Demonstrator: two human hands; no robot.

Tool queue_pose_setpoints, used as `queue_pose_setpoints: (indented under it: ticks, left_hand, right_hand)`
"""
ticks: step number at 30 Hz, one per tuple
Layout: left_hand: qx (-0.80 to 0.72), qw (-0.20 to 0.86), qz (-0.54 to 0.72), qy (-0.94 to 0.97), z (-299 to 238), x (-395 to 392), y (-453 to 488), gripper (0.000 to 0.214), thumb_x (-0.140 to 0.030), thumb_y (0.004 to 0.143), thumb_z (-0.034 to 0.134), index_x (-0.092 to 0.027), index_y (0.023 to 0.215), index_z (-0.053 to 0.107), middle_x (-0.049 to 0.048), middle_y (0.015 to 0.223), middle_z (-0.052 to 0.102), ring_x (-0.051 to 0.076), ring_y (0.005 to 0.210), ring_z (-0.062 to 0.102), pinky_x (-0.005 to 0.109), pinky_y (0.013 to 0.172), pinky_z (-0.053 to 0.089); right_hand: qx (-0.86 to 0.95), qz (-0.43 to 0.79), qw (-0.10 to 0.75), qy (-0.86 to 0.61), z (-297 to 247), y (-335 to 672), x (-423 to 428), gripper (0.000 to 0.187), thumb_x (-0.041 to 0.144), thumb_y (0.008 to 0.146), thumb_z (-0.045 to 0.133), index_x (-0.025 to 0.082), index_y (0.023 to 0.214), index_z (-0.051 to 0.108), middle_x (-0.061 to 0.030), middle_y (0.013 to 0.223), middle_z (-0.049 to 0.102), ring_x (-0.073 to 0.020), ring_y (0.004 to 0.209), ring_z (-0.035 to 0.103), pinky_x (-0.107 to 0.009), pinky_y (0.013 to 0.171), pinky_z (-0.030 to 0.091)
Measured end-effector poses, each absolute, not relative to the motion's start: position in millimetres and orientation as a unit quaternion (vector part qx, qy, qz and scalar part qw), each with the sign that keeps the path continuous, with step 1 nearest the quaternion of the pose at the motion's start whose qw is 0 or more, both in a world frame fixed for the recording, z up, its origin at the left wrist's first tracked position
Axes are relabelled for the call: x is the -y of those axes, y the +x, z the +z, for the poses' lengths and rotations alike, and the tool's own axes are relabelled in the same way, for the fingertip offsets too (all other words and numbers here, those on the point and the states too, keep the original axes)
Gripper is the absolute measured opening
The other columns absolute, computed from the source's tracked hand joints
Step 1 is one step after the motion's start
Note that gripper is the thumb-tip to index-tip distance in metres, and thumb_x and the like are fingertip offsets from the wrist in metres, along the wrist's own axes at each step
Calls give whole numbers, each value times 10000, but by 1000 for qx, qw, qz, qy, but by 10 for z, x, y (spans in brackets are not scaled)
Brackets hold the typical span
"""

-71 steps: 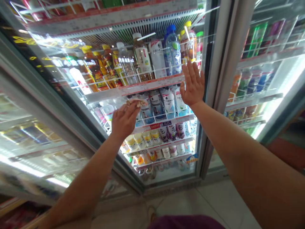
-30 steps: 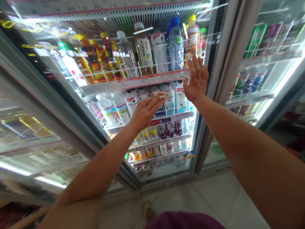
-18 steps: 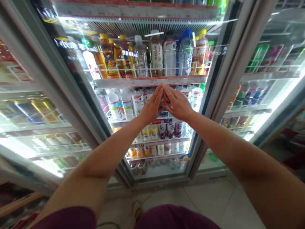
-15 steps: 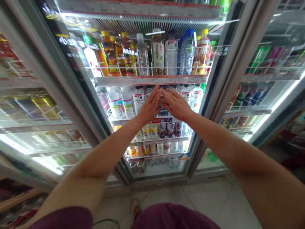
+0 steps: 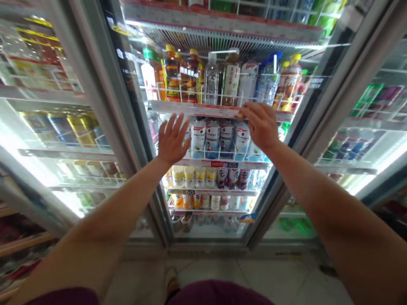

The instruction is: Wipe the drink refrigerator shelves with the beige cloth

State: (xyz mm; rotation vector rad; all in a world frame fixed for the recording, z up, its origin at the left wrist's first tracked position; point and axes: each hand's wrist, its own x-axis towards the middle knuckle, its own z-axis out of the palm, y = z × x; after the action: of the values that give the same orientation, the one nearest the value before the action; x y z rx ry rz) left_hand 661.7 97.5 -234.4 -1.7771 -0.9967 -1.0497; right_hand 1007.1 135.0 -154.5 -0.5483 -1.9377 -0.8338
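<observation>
While the left hand [image 5: 172,142] spreads wide at the glass door [image 5: 216,234], right hand [image 5: 262,126] curled, gripping a crumpled cloth [image 5: 239,115].

The one camera here rides on the person's head, facing forward and tipped down at a tall glass cooler door [image 5: 206,243] with a grey metal frame. It sits near that door — the bare left hand [image 5: 172,140] and bare right hand [image 5: 262,126] show before the glass — and takes in pale floor tiles [image 5: 213,269] below the door and purple clothing [image 5: 219,293] on its near side.
</observation>
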Motion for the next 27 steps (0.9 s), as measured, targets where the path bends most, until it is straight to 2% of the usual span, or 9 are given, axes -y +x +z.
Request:
queue_pose_setpoints:
  ticks: [3,7,9,12,15,19,22,25,27]
  left_hand:
    - [422,403,-433,-687,-2419,-1051,6364,608,-470,1061,403,-261,1625,317,77,1664,288,286,1574,131,526,1301,30]
    - [422,416,-423,-685,-2487,-1122,6293,610,-458,1046,416,-258,1616,337,71,1656,313,272,1577,98,516,1305,5]
    - [426,414,-419,-687,-2490,-1123,6307,614,-454,1037,427,-267,1615,337,60,1656,314,268,1577,101,508,1308,5]
    - [434,403,-417,-689,-2475,-1099,6329,620,-445,1026,436,-270,1612,339,54,1659,311,273,1576,111,503,1309,-5]
    - [442,398,-416,-688,-2466,-1077,6341,625,-438,1017,438,-255,1607,348,61,1660,308,283,1576,116,502,1308,-16]
    - [444,394,-417,-688,-2470,-1080,6349,619,-447,1016,427,-261,1602,358,53,1656,321,278,1575,137,499,1309,-10]
    - [433,379,-437,-692,-2473,-1089,6355,622,-462,1014,425,-274,1602,358,52,1653,328,280,1572,158,500,1310,-1]
    - [442,357,-439,-696,-2467,-1085,6368,631,-484,1012,422,-278,1604,353,50,1658,316,299,1572,155,526,1306,-7]
    - [448,349,-436,-698,-2458,-1076,6380,637,-498,1009,420,-280,1604,353,45,1661,309,304,1574,145,534,1305,-10]
  right_hand:
    - [744,-348,511,-253,-1476,10216,-1406,479,235,1069,340,335,1504,514,-26,1531,513,-297,1439,450,-573,1222,375]
    - [786,-392,435,-200,-1840,10220,-1414,503,235,1043,435,300,1540,468,-38,1531,530,-269,1469,433,-509,1212,420]
    - [805,-398,398,-190,-1936,10237,-1420,478,211,1043,436,325,1501,512,-17,1480,585,-243,1448,468,-479,1187,444]
    - [815,-395,377,-195,-1740,10314,-1472,374,248,1064,426,360,1344,649,20,1429,629,-236,1390,530,-476,1158,453]
    - [772,-402,439,-225,-1345,10343,-1593,346,346,1083,388,339,1262,685,13,1473,586,-274,1415,480,-528,1189,394]
    - [697,-374,565,-233,-1196,10142,-1705,470,367,1088,210,315,1354,594,-27,1577,453,-327,1500,307,-603,1249,222]
    - [694,-349,601,-189,-1441,9928,-1609,412,389,1066,300,252,1263,635,-78,1553,460,-349,1483,328,-636,1234,256]
    - [754,-331,538,-183,-1640,9868,-1434,373,448,1018,429,233,1243,635,-79,1563,444,-350,1529,285,-666,1236,274]
    - [778,-320,505,-195,-1647,9919,-1358,352,451,1014,449,250,1236,634,-64,1580,430,-332,1544,275,-670,1243,275]
